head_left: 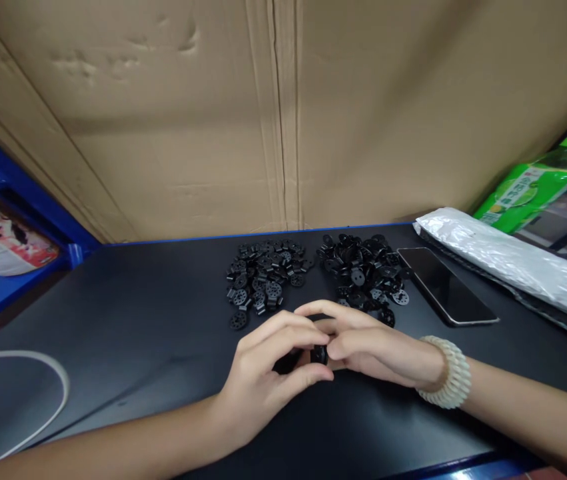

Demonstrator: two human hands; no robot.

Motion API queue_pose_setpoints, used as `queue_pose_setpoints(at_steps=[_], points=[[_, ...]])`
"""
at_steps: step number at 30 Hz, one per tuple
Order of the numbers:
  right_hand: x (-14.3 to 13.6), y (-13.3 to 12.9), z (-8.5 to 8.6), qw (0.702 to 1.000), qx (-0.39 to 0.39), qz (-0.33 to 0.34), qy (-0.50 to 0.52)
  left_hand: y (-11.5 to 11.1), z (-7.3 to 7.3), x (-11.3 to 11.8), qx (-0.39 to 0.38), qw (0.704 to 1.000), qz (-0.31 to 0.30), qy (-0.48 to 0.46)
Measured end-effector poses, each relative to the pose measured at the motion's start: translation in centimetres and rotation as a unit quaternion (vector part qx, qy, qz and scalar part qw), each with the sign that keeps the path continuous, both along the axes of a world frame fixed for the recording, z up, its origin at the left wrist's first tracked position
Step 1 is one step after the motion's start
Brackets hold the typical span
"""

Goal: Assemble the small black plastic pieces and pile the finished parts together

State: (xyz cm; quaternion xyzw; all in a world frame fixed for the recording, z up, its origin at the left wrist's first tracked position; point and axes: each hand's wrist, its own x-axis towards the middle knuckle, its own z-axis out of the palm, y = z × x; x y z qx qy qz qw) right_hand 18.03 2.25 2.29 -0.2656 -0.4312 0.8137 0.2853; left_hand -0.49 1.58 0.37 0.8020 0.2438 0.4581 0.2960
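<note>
Between my two hands, low in the head view, is a small black plastic piece (319, 354), partly hidden by the fingers. My left hand (273, 360) curls around it from the left, thumb below and fingers above. From the right, my right hand (373, 343) closes on the same piece with thumb and fingers, a pale coiled band (447, 373) on its wrist. Just beyond the hands lie two heaps of small black parts. The left heap (263, 273) holds round perforated discs with clips; the right heap (360, 267) holds similar discs, loosely piled.
A phone (446, 287) lies right of the heaps on the black tabletop (163, 300). Farther right are a silver-white package (508, 260) and a green-labelled bottle (533, 183). Cardboard (188, 133) stands behind the table. A white cable (58, 370) loops at the left.
</note>
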Motion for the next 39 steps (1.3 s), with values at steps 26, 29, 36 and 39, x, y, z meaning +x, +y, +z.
queue_pose_setpoints(at_steps=[26,29,36,39], points=[[-1.0,0.8,-1.1,0.997,0.062,0.052,-0.012,0.2,-0.3,0.9,-0.066,0.998,-0.001,0.024],[-1.1,0.6,-1.2,0.996,0.071,0.045,-0.021,0.1,-0.4,1.0,-0.066,0.997,0.005,0.037],[-1.2,0.3,-1.8,0.995,0.09,0.035,-0.016,-0.2,-0.2,1.2,-0.076,0.996,0.007,0.045],[-1.4,0.2,-1.8,0.997,0.065,0.036,0.001,-0.2,-0.3,1.2,-0.083,0.996,0.003,0.038]])
